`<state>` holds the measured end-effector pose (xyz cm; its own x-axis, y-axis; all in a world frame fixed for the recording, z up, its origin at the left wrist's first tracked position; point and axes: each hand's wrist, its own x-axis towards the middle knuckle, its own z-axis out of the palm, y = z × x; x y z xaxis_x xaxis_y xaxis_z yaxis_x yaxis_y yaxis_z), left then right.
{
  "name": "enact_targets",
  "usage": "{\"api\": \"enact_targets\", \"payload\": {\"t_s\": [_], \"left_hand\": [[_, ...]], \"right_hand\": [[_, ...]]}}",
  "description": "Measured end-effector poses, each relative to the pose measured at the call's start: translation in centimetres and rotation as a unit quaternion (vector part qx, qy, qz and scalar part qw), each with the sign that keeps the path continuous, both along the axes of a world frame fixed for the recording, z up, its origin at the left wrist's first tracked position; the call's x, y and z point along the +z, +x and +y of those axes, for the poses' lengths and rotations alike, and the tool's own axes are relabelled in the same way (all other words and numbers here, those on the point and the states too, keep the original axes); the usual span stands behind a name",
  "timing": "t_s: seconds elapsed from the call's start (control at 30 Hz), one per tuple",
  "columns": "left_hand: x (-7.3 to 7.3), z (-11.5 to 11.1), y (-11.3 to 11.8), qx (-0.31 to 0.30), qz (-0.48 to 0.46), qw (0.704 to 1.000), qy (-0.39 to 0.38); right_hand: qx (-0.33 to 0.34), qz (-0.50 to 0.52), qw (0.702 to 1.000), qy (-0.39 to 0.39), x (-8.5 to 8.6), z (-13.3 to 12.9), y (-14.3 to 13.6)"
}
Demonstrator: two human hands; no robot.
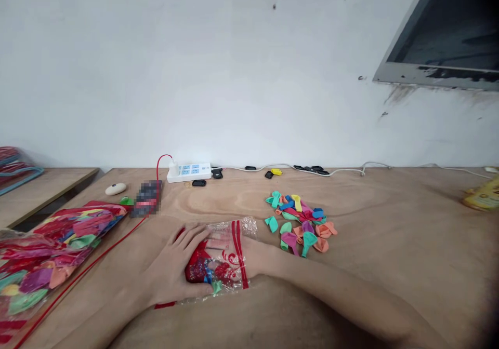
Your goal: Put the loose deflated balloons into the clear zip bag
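Balloons (300,232) are lying loose on the table (366,235) beyond the right forearm (312,273), while a clear bag (218,242) is resting between them and a fuller bag (83,229). The left hand (171,271) is resting over the clear bag, fingers and thumb spread; the right hand (244,258) is reaching inside, its openness and grip too obscured to tell.

We recorded a clear bag (231,249) with red stripes and swirls; balloons (289,238) in teal, pink, orange, yellow, blue. We noted brown, wavy-grained bench (362,240), red cable (157,171), white power strip (189,171).
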<state>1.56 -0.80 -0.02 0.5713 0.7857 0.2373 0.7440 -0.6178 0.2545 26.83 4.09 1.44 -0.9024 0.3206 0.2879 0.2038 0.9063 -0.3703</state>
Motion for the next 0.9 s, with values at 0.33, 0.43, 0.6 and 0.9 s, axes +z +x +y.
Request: {"api": "enact_targets", "payload": {"t_s": [0.33,0.43,0.6,0.9], "left_hand": [[-0.3,0.2,-0.1,-0.004,0.01,1.0,-0.008],[-0.5,0.2,-0.3,-0.004,0.009,1.0,-0.001],[-0.9,0.2,-0.3,-0.004,0.023,1.0,0.008],[-0.8,0.2,-0.4,-0.004,0.017,1.0,0.02]], "right_hand": [[-0.211,0.017,0.976,0.046,0.3,-0.3,16.3],[-0.302,0.016,0.953,0.026,0.0,0.8,20.3],[-0.344,0.0,0.939,-0.025,0.8,1.7,23.1],[-0.358,-0.103,0.926,-0.059,1.9,0.7,22.2]]}}
